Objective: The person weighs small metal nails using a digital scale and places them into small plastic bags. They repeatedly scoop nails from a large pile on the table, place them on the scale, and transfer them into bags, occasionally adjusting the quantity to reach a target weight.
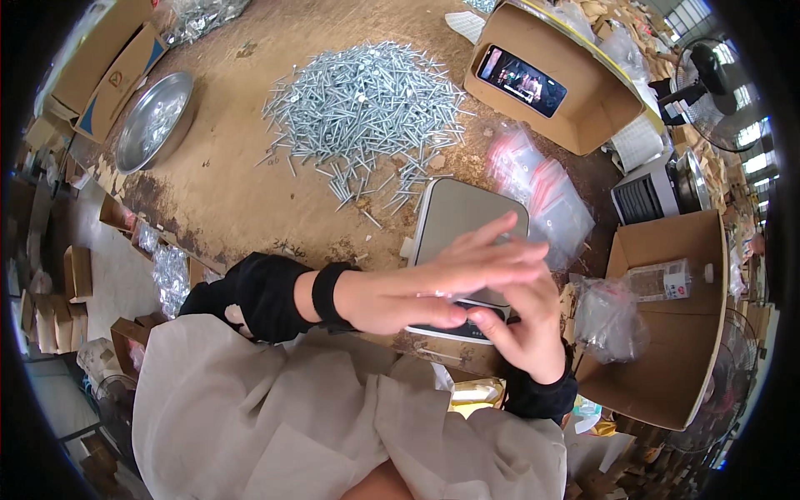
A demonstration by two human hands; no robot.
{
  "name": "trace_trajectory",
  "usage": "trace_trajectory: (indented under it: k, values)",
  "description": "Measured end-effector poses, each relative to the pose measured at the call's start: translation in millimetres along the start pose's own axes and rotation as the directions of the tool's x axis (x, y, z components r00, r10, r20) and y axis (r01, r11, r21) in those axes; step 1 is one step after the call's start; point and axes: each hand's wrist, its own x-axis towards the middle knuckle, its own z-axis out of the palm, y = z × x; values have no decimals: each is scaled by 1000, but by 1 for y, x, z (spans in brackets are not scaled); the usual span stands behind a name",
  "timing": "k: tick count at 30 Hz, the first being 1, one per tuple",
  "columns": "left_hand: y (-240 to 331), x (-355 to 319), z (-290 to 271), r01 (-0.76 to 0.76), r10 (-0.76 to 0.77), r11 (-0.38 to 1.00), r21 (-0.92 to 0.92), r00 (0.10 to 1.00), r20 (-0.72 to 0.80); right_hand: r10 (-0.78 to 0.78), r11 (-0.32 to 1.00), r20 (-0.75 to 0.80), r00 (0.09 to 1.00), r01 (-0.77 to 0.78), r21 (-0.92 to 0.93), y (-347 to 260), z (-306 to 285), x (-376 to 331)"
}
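My left hand [446,279] reaches across from the left, its fingers stretched out flat above a small digital scale [467,204]. A small white smear shows on its thumb side. Against its fingers and thumb tip rests my right hand [537,329], thumb spread from the fingers, which are partly hidden behind the left hand. Neither hand holds anything I can see. The hands cover the lower part of the scale's grey plate. Beyond the scale lies a large heap of silver screws [367,104], with loose ones trailing toward it. Clear zip bags with red seals [542,187] lie at the scale's right.
A metal bowl [154,125] sits at the left near a cardboard box [117,83]. At the back right, a phone [522,81] leans inside an open carton [583,125]. Another carton [667,358] at the right holds plastic bags. Fans [712,92] stand beyond.
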Motion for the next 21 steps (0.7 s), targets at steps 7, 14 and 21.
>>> trace_trajectory:
  k: [7, 14, 21]
  values:
    - [18, -3, -4, 107, -77, 985, 136, 975, -209, -194, 964, -163, 967, 219, 153, 1, -5, 0]
    - [23, -5, -4, 148, -82, 963, 226, 957, -279, -223, 959, -326, 919, 267, 99, 5, -6, -8]
    - [20, -8, 3, 27, 36, 912, 409, 989, -146, -198, 966, -186, 962, 224, 129, 1, -1, 3]
